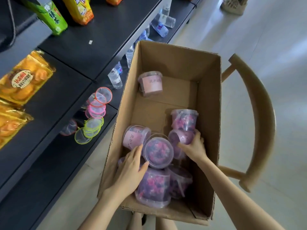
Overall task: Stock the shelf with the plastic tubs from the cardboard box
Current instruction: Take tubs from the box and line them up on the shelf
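An open cardboard box (pixel 211 100) rests on a wooden chair and holds several clear plastic tubs with pink and purple contents. One tub (pixel 150 83) stands alone at the far end, and another (pixel 184 119) stands upright near the right wall. My left hand (pixel 131 168) grips a tilted tub (pixel 158 152) whose lid faces me. My right hand (pixel 193 146) grips a tub lying on its side (pixel 180 137). More tubs (pixel 153 186) are piled at the near end. The dark shelf (pixel 49 130) runs along the left.
The shelf carries packs of yellow cakes (pixel 25 78), green (pixel 49 15) and yellow (pixel 79 9) drink cartons, and neon-rimmed mesh discs (pixel 95 113). Water bottles (pixel 114 78) stand on a lower tier beside the box. The curved chair back (pixel 259 113) is on the right.
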`<state>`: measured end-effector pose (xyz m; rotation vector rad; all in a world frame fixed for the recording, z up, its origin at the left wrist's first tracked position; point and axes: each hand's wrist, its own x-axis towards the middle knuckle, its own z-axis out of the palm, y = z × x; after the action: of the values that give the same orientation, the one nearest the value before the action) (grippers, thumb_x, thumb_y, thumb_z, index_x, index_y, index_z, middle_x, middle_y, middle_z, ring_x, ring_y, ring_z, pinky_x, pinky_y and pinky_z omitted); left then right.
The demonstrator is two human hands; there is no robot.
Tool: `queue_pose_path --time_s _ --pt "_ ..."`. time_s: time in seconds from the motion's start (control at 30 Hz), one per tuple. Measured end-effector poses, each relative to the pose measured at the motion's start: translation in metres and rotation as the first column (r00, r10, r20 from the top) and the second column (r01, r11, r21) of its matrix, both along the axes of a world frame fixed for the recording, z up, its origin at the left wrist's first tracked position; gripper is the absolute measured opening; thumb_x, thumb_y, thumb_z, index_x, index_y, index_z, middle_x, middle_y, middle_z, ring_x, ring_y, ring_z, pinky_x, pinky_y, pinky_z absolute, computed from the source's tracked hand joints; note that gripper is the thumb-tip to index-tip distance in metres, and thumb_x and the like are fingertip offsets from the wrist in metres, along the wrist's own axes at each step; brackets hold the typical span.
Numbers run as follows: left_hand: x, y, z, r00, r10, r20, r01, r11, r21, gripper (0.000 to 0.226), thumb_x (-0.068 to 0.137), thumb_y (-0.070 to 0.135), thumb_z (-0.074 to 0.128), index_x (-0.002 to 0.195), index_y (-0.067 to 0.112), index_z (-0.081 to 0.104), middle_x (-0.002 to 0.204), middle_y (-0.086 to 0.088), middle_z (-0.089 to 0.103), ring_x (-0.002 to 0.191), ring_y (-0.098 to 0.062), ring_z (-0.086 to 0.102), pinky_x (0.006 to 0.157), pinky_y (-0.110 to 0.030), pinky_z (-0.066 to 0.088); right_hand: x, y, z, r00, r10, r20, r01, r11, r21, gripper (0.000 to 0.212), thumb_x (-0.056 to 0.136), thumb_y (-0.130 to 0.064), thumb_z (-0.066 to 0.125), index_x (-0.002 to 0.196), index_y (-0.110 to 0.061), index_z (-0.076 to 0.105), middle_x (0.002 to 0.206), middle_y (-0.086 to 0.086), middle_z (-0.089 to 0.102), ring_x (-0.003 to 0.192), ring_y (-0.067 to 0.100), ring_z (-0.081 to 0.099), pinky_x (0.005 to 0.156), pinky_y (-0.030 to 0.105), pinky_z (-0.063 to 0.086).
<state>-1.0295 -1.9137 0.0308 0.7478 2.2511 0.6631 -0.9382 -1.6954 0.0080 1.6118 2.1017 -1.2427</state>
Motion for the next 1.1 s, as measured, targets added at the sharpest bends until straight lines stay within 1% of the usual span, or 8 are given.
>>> queue_pose_path --time_s 0.17,0.27,0.4,0.57,0.7,0.87,1.0,1.1 --pt "-0.002 0.012 0.015 0.996 -0.054 -0.075 0.061 0.994 0.095 0.087 0.077 0.058 0.033 0.147 0.008 0.017 0.15 -0.001 0.025 0.138 -0.014 0.023 0.107 -0.014 0.013 0.006 0.002 0.037 0.991 0.006 -0.137 -0.004 1.0 0.014 0.077 0.071 -0.039 0.072 0.137 -0.03 0.034 0.135 0.009 0.037 0.119 0.028 0.046 0.1 0.047 0.042" --pt "0.003 0.019 0.023 0.95 -0.127 -0.286 0.171 0.976 0.138 0.09 0.074 0.03 0.072 0.143 0.002 0.022 0.143 -0.018 0.039 0.131 -0.024 0.036 0.105 -0.038 0.028 0.009 -0.003 0.066 0.933 -0.173 -0.315 0.124 0.978 -0.169 0.066 0.07 -0.053 0.069 0.127 -0.034 0.041 0.131 0.004 0.046 0.113 0.018 0.053 0.09 0.04 0.051" --pt "0.014 0.029 0.038 0.87 -0.241 -0.431 0.316 0.942 0.111 0.115 0.06 0.029 0.082 0.147 0.008 0.011 0.152 -0.013 0.022 0.138 -0.028 0.023 0.106 -0.045 0.035 0.002 -0.029 0.09 0.72 -0.666 -0.194 0.382 0.614 -0.691 0.039 0.088 -0.04 0.052 0.123 -0.025 0.046 0.122 0.01 0.056 0.106 0.026 0.059 0.08 0.037 0.051" --pt "0.001 0.011 0.038 0.731 -0.225 -0.644 0.331 0.942 0.047 0.104 0.06 0.002 0.071 0.145 0.011 0.012 0.152 -0.011 0.019 0.139 -0.038 0.019 0.107 -0.057 0.019 -0.007 -0.066 0.101 0.717 -0.692 0.082 0.395 0.306 -0.866 0.048 0.085 -0.039 0.052 0.12 -0.007 0.048 0.099 0.018 0.061 0.091 0.032 0.062 0.089 0.043 0.048" --pt "-0.008 -0.01 0.036 0.656 -0.211 -0.725 0.384 0.92 0.08 0.054 0.093 0.004 0.028 0.144 0.015 0.015 0.149 -0.012 0.024 0.136 -0.034 0.027 0.109 -0.054 0.021 -0.013 -0.089 0.098 0.755 -0.647 0.104 0.386 0.312 -0.868 0.057 0.079 -0.037 0.059 0.123 -0.003 0.048 0.073 0.011 0.06 0.069 0.024 0.057 0.083 0.042 0.046" --pt "-0.013 -0.027 0.046 0.695 -0.142 -0.704 0.346 0.925 0.155 0.079 0.069 0.007 0.053 0.141 0.018 0.021 0.136 -0.012 0.035 0.129 -0.035 0.034 0.112 -0.044 0.021 -0.023 -0.093 0.107 0.868 -0.496 0.018 0.249 0.406 -0.879 0.05 0.078 -0.054 0.055 0.111 -0.016 0.059 0.076 0.009 0.068 0.082 0.024 0.058 0.084 0.041 0.041" --pt "-0.033 -0.034 0.069 0.824 0.133 -0.55 -0.01 0.975 0.221 0.094 0.048 0.02 0.082 0.128 0.012 0.034 0.126 -0.01 0.041 0.117 -0.031 0.041 0.092 -0.041 0.042 -0.033 -0.068 0.105 0.958 -0.267 -0.103 0.054 0.519 -0.853 0.054 0.09 -0.059 0.029 0.11 -0.02 0.061 0.11 0.006 0.068 0.107 0.022 0.06 0.095 0.041 0.043" --pt "-0.054 -0.04 0.084 0.837 0.343 -0.426 -0.233 0.928 0.29 0.095 0.051 0.035 0.08 0.127 0.004 0.033 0.125 -0.015 0.046 0.112 -0.035 0.05 0.079 -0.046 0.052 -0.04 -0.038 0.077 0.963 -0.21 -0.17 0.08 0.824 -0.561 0.033 0.094 -0.042 0.044 0.102 -0.018 0.064 0.108 0.001 0.064 0.097 0.014 0.057 0.084 0.034 0.045"
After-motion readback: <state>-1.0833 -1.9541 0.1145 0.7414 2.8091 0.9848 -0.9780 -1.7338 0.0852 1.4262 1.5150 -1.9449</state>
